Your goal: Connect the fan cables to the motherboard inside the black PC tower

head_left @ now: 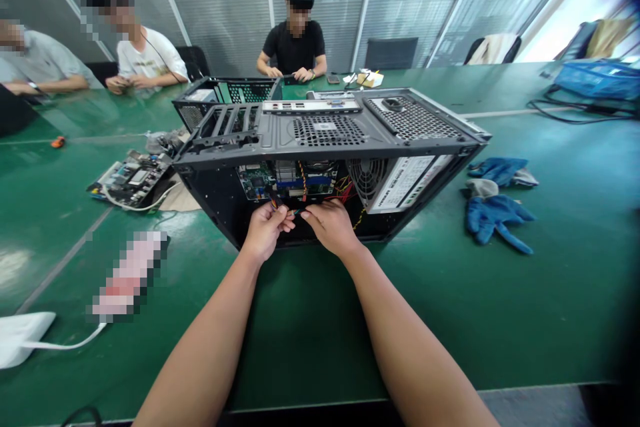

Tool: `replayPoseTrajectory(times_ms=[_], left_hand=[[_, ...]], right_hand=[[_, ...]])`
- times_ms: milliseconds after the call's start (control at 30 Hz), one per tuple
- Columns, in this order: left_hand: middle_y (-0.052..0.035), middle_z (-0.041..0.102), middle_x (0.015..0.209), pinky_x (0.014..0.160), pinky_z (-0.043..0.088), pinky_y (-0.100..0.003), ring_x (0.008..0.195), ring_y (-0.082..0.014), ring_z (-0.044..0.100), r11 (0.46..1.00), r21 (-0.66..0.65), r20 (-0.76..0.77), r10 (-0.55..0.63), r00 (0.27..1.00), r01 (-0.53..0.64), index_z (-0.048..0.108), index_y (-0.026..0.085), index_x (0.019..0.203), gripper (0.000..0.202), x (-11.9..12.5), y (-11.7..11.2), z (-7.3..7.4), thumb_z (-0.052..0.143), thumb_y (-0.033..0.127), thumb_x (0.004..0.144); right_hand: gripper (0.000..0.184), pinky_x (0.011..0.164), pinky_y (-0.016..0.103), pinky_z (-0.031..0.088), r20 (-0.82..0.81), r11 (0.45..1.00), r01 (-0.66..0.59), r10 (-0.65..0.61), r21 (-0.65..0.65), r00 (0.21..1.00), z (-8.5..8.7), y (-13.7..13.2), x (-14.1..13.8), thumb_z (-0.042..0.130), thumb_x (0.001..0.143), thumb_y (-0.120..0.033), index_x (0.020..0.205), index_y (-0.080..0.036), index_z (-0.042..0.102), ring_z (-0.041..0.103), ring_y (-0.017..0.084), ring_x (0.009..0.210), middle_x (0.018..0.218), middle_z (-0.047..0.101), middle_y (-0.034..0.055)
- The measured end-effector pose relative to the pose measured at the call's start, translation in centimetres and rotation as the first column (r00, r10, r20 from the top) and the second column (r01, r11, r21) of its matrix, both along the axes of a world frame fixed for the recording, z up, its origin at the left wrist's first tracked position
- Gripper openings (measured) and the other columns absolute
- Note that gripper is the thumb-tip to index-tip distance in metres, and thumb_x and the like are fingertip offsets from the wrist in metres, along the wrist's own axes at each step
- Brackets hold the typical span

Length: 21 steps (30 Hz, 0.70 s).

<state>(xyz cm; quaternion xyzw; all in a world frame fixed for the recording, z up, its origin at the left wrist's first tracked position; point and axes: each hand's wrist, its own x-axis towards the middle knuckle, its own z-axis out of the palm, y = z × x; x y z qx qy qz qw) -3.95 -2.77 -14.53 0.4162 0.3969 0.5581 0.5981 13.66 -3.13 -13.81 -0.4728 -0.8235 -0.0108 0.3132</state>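
A black computer case [320, 147] stands in front of me with its open side toward me. Inside show a motherboard [260, 180], a power supply [410, 183] with its fan, and a yellow-and-black cable [303, 177]. My left hand [265, 230] is closed at the case's open side, pinching thin coloured wires [296, 212]; a dark connector [273, 196] rises above its fingers. Next to it my right hand [333, 228] is also closed, its thumb and fingers on the same wires. The fingertips nearly meet, and the wires' ends are hidden.
Loose computer boards [135, 177] lie left of the case, with a phone [131, 273] on a white cable nearer me. Blue gloves [495, 210] rest at right. Another case [230, 90] stands behind. Across the table sit three people, one opposite me [299, 43].
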Motion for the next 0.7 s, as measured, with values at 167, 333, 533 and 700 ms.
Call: replayPoseTrajectory(times_ms=[167, 333, 533, 700], left_hand=[[-0.0017, 0.066, 0.066, 0.048, 0.043, -0.019, 0.050, -0.0076, 0.058, 1.000, 0.004, 0.025, 0.015, 1.000, -0.015, 0.060, 0.012, 0.077, 0.046, -0.03, -0.04, 0.16, 0.084, 0.048, 0.064], [-0.0018, 0.066, 0.066, 0.046, 0.042, -0.019, 0.050, -0.0076, 0.058, 1.000, -0.005, 0.043, 0.018, 0.999, -0.017, 0.060, 0.012, 0.079, 0.043, -0.09, 0.06, 0.17, 0.083, 0.046, 0.066], [-0.0013, 0.066, 0.066, 0.047, 0.043, -0.019, 0.050, -0.0075, 0.058, 1.000, -0.006, 0.052, 0.014, 0.999, -0.014, 0.059, 0.012, 0.080, 0.045, -0.06, 0.13, 0.05, 0.084, 0.046, 0.065], [-0.0009, 0.067, 0.066, 0.048, 0.044, -0.018, 0.051, -0.0078, 0.059, 1.000, -0.011, 0.037, 0.005, 0.999, -0.005, 0.059, 0.013, 0.081, 0.049, 0.01, 0.09, -0.04, 0.085, 0.049, 0.062]], right_hand=[[0.030, 0.079, 0.033, 0.034, -0.049, 0.999, 0.018, -0.016, 0.040, 0.999, -0.46, 0.06, -0.25, 0.045, 0.099, -0.037, 0.087, -0.021, 0.068, 0.061, 0.020, 0.076, 0.083, 0.074, 0.0046], [0.028, 0.082, 0.034, 0.038, -0.111, 0.997, 0.032, -0.023, 0.076, 0.994, -0.77, 0.03, -0.44, 0.051, 0.096, -0.037, 0.106, -0.018, 0.068, 0.063, 0.021, 0.080, 0.091, 0.075, 0.0078], [0.030, 0.081, 0.035, 0.035, -0.037, 0.997, 0.032, -0.030, 0.068, 0.999, -0.95, 0.10, -0.49, 0.046, 0.099, -0.037, 0.097, -0.019, 0.069, 0.062, 0.022, 0.081, 0.091, 0.075, 0.0064], [0.033, 0.077, 0.034, 0.032, -0.001, 0.998, 0.023, -0.023, 0.052, 1.000, -0.87, 0.09, -0.46, 0.040, 0.100, -0.035, 0.094, -0.019, 0.068, 0.060, 0.021, 0.076, 0.085, 0.074, 0.0055]])
